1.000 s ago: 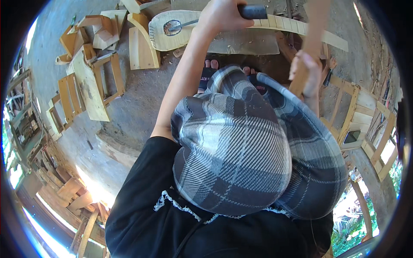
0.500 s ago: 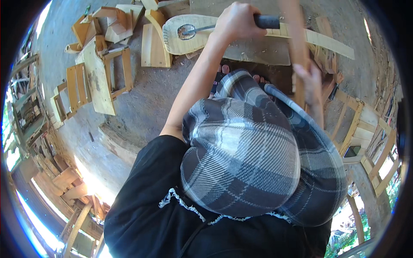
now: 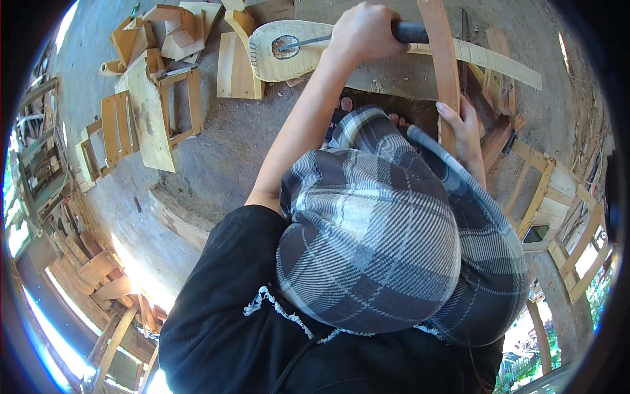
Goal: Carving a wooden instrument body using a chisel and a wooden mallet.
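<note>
A pale, rounded wooden board (image 3: 262, 49) with a long neck-like strip (image 3: 499, 59) lies at the top of the view. It has a rough carved oval hollow (image 3: 286, 51), where the tip of a thin metal shaft (image 3: 305, 42) rests. My left hand (image 3: 364, 36) is closed round that tool's dark handle (image 3: 410, 33). My right hand (image 3: 462, 125) grips a long flat wooden bar (image 3: 441, 59), whose upper part is beside the handle's end; whether they touch I cannot tell. My toes (image 3: 346, 104) show below the board, partly covered by plaid cloth (image 3: 367, 230).
Wooden frames and offcuts (image 3: 151, 111) lie on the concrete floor (image 3: 216, 157) at the left. More frames (image 3: 545, 203) stand at the right, and piled scrap wood (image 3: 98, 276) fills the lower left. A wooden block (image 3: 239, 65) sits beside the board's rounded end.
The bar in my right hand has swung left, from further right toward the dark handle's end. The whole view has shifted slightly, with my left hand still on the tool.
</note>
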`<action>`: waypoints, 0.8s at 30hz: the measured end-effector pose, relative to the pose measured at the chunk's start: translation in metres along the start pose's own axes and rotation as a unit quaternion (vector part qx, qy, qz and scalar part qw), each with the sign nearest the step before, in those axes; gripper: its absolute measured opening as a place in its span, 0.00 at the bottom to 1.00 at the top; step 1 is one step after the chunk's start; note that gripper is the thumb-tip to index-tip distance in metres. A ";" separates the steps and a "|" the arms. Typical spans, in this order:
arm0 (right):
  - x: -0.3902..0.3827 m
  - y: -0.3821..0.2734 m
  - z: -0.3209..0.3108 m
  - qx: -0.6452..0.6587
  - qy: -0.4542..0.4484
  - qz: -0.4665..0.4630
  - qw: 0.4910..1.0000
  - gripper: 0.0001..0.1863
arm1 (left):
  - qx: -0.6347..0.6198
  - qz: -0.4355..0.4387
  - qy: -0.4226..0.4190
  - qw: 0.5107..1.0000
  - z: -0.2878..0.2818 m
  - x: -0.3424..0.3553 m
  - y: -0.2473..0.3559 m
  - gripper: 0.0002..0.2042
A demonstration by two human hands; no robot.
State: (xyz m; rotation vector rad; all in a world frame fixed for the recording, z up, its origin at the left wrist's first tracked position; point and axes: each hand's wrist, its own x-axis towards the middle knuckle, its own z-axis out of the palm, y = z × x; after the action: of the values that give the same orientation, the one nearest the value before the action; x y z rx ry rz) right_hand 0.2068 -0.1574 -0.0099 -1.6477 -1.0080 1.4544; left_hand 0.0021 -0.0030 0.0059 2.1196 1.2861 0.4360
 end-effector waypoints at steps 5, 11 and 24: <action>-0.002 0.012 -0.030 0.050 -0.001 0.090 0.995 0.28 | -0.025 0.003 0.045 0.999 -0.002 -0.001 0.006 0.10; -0.005 0.009 -0.023 -0.055 0.017 -0.015 0.998 0.30 | -0.076 0.054 0.147 0.985 -0.021 -0.011 0.010 0.11; -0.003 0.013 -0.028 0.009 0.013 -0.029 0.999 0.30 | -0.482 0.066 0.454 0.747 -0.099 -0.095 -0.087 0.23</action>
State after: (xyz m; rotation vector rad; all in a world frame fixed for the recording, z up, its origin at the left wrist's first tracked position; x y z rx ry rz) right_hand 0.2352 -0.1668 -0.0172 -1.6072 -1.0173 1.3960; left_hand -0.1577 -0.0248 0.0270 1.0393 0.9440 1.8888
